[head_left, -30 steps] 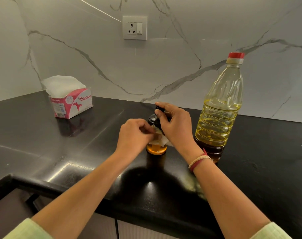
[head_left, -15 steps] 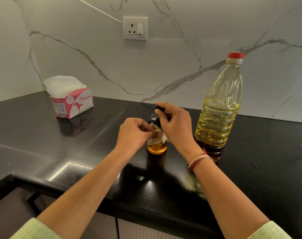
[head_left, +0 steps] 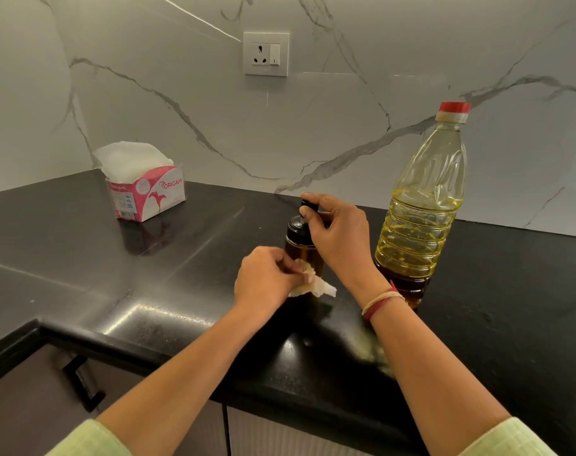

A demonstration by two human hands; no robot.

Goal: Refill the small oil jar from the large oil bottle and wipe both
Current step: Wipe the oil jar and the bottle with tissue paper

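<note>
Black counter: ORIGAMI tissue box, left hand wiping jar.

The small oil jar stands on the tabletop, in the middle. The large oil bottle stands just beside it at 3 o'clock. The tissue box sits well apart at 10 o'clock, near the wall. The wall socket is on the wall at 12 o'clock, behind the jar. A tissue touches the jar's near side.
</note>
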